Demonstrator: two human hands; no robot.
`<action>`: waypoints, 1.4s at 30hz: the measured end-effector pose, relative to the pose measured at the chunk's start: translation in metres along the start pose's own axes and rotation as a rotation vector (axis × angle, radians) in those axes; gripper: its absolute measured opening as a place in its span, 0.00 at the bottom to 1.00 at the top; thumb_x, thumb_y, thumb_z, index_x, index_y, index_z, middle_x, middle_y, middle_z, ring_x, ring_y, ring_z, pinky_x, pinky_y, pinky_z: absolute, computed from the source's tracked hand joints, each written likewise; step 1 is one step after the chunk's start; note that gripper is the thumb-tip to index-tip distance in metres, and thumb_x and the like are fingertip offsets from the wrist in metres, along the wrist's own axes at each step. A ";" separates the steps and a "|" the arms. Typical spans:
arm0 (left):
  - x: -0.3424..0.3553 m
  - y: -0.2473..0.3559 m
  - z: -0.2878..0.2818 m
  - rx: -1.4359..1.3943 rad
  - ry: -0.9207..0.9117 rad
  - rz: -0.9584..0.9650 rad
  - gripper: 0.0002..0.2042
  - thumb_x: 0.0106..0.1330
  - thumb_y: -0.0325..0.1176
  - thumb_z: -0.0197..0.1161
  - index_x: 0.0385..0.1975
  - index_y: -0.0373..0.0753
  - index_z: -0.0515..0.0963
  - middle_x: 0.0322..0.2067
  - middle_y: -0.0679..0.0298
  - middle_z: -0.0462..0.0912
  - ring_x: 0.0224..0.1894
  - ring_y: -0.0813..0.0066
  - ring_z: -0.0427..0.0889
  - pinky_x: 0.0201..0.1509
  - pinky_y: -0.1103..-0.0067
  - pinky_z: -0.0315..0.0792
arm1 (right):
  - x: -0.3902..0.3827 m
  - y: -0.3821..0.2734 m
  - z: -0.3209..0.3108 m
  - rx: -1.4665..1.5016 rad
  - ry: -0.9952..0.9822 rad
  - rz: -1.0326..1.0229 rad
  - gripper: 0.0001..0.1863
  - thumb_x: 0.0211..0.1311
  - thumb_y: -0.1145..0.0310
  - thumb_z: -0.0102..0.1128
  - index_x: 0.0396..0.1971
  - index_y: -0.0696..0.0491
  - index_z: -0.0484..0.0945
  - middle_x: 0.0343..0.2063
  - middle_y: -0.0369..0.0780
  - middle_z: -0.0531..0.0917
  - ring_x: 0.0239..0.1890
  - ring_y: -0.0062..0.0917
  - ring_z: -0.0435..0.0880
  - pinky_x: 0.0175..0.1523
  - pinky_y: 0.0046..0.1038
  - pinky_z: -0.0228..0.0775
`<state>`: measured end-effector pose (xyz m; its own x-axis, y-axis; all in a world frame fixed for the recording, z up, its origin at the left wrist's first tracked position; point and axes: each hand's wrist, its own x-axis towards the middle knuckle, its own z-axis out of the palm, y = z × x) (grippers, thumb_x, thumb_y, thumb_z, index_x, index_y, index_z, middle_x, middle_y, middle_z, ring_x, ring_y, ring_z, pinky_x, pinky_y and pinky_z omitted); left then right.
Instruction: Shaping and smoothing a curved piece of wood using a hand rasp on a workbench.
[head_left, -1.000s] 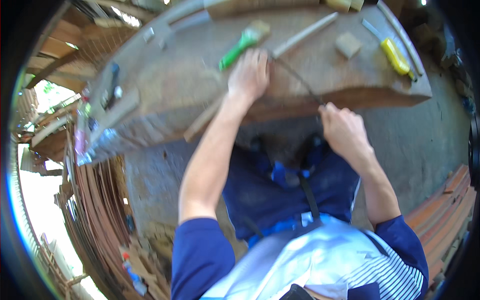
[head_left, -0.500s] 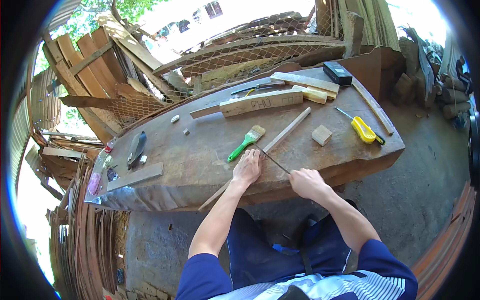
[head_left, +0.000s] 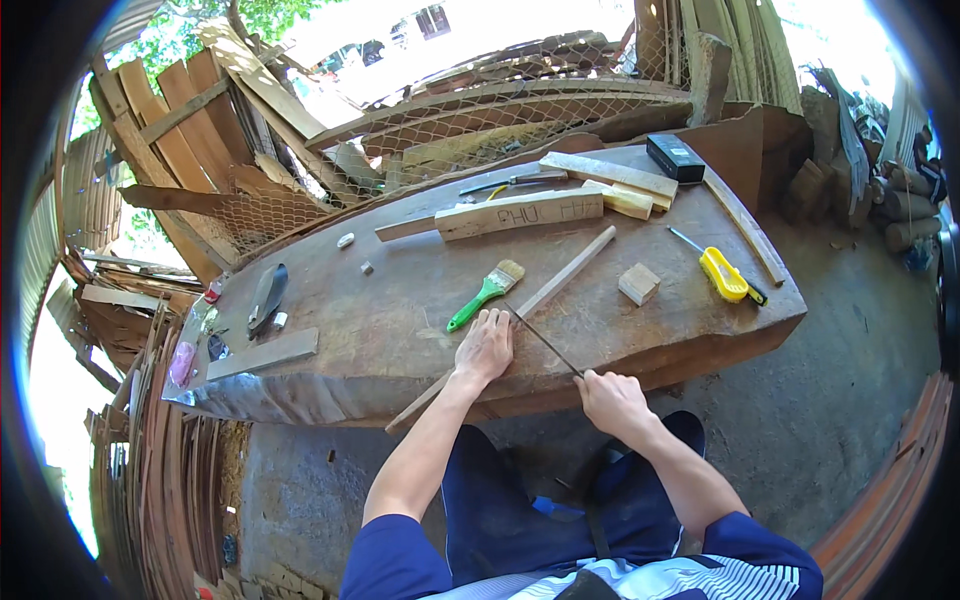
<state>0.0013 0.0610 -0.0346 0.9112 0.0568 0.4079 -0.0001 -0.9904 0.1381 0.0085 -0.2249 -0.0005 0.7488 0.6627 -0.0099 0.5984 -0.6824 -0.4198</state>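
Observation:
My left hand (head_left: 485,347) is closed on a long, narrow wooden stick (head_left: 566,272), pressing it to the scarred wooden workbench (head_left: 390,300) near its front edge. My right hand (head_left: 614,402) grips a thin dark metal tool (head_left: 548,344), like a file or narrow blade, whose far end lies across the stick beside my left fingertips. A paintbrush with a green handle (head_left: 487,300) lies just beyond my left hand. Right of the stick sit a small wooden block (head_left: 638,284) and a yellow-handled tool (head_left: 724,277) with a metal shaft.
Timber offcuts (head_left: 520,215) and a black box (head_left: 674,158) lie at the bench's back. A dark strap-like object (head_left: 268,298), a flat board (head_left: 262,354) and a pink item (head_left: 183,362) sit at left. Wire mesh and stacked planks (head_left: 180,490) surround the bench.
The view has swung up from my body toward the bench and scrap-wood fence. Both hands keep their grips; since the last frame they appear slightly lower and further left in view.

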 end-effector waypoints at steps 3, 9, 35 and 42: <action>-0.001 0.011 -0.003 -0.046 -0.020 0.063 0.08 0.76 0.34 0.54 0.43 0.35 0.73 0.44 0.47 0.78 0.51 0.45 0.77 0.57 0.57 0.73 | 0.030 -0.009 0.005 -0.009 0.021 -0.071 0.22 0.79 0.57 0.48 0.34 0.56 0.84 0.31 0.54 0.89 0.37 0.49 0.91 0.44 0.49 0.82; 0.003 0.003 0.007 -0.112 0.004 -0.041 0.10 0.76 0.35 0.55 0.42 0.34 0.72 0.45 0.46 0.79 0.52 0.44 0.77 0.57 0.56 0.73 | 0.096 -0.028 0.018 -0.027 0.038 -0.092 0.19 0.76 0.60 0.50 0.35 0.56 0.86 0.32 0.53 0.89 0.38 0.49 0.91 0.47 0.49 0.82; 0.000 0.002 -0.010 -0.148 -0.062 -0.078 0.14 0.76 0.38 0.52 0.50 0.33 0.73 0.46 0.46 0.80 0.54 0.47 0.79 0.59 0.59 0.74 | 0.013 -0.029 0.027 -0.141 0.102 0.025 0.21 0.81 0.56 0.47 0.36 0.56 0.81 0.29 0.54 0.88 0.35 0.50 0.90 0.44 0.50 0.82; 0.001 0.005 -0.006 -0.261 -0.031 0.048 0.09 0.75 0.35 0.55 0.43 0.35 0.70 0.40 0.45 0.80 0.47 0.42 0.80 0.54 0.55 0.74 | 0.024 -0.029 0.006 -0.118 0.075 0.004 0.22 0.80 0.57 0.47 0.32 0.57 0.82 0.27 0.55 0.87 0.34 0.51 0.90 0.43 0.50 0.82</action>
<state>-0.0004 0.0566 -0.0277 0.9200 0.0030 0.3919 -0.1456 -0.9258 0.3489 0.0068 -0.1874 0.0062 0.7678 0.6380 0.0584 0.6214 -0.7195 -0.3101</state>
